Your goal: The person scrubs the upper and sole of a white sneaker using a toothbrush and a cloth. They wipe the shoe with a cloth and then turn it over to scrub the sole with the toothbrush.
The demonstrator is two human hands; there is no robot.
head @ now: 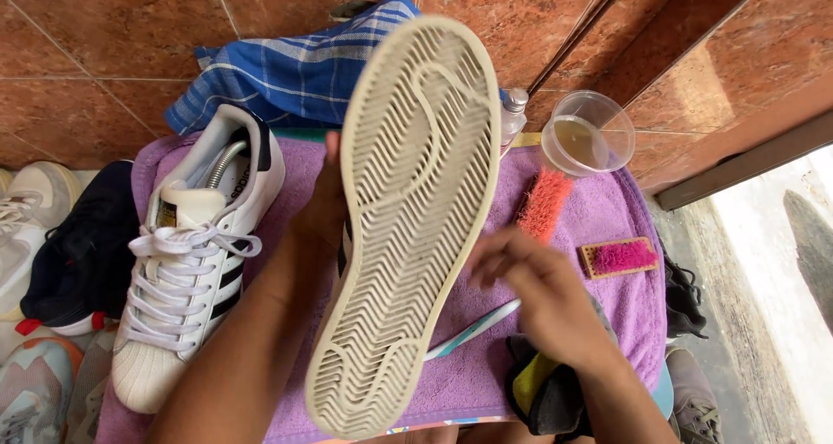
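My left hand (323, 203) holds a white sneaker (408, 218) upside down, its cream ridged sole facing me, heel near me and toe pointing away. My right hand (529, 290) hovers beside the sole's right edge, blurred, fingers curled, just above a white and teal toothbrush (473, 329) lying on the purple towel (607, 301). Whether the fingers grip anything cannot be made out. The matching white sneaker with black stripes (193, 253) stands upright on the towel at the left, with a shoe tree inside.
An orange bristle brush (545, 203), a small pink brush with a wooden back (619, 257) and a clear cup of liquid (587, 133) sit at the right. A blue checked cloth (295, 71) lies behind. Other shoes (69, 253) crowd the left; dark rags (542, 383) lie near me.
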